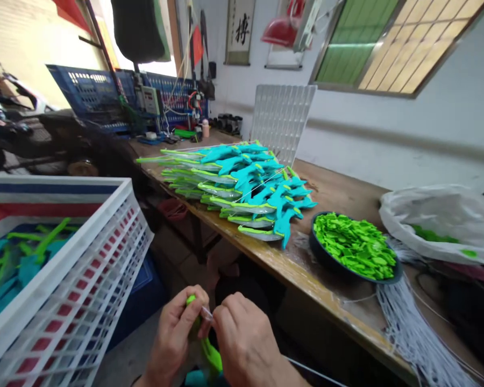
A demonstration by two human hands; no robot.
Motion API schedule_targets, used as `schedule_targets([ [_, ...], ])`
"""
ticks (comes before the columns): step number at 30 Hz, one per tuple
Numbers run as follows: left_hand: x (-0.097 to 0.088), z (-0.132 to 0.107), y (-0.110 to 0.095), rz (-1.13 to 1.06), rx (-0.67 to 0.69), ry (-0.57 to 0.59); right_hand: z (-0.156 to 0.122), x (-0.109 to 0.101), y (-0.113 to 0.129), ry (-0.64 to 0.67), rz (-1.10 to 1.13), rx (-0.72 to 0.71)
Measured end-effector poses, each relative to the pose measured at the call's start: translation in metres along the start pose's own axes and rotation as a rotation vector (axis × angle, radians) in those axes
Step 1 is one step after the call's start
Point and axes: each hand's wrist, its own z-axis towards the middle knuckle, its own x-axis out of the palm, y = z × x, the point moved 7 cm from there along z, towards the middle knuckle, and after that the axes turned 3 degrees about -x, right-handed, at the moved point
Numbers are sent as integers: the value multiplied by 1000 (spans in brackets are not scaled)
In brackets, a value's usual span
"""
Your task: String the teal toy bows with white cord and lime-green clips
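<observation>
Lower centre of the frame: the left hand (172,334) is curled closed around a green and turquoise piece (213,356), whose green tip shows between thumb and forefinger; its lower part extends below the hands to the bottom edge. The right hand (244,337), just beside it, has its fingers bunched together on a thin whitish strand (207,313) stretched between the two hands; its fingertips are hidden by the hand itself. A white cord (312,371) emerges beyond the right wrist toward the bottom edge. Centre: a layered stack of green and turquoise pieces (248,174) lies along the near edge of a wooden table (339,185). Right of centre: a dark bowl (326,262) holds a heap of flat green parts (350,244). Far right: a white bag (399,212), open at the top, contains further green parts; a bundle of white cords (405,317) hangs over the table edge below it. Lower left: a white lattice crate (105,263) with a striped lining holds more green and turquoise items (28,263). Upper centre: a ribbed translucent panel (282,118) leans against the wall (355,115).
</observation>
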Motion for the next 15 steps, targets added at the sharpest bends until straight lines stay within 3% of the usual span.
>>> schedule_targets([
  [4,4,43,-42,-164,116,-53,1,-13,11,-240,-125,-64],
  [6,-4,66,-66,-257,207,-116,2,-12,15,-254,-176,-126],
  [10,-21,102,-90,-524,303,-229,24,14,-3,-42,-320,-115],
  [12,-20,115,-93,-601,356,-242,47,30,-28,66,-405,-98],
  [15,-6,131,-96,-512,483,-219,85,47,-80,213,-464,-57],
])
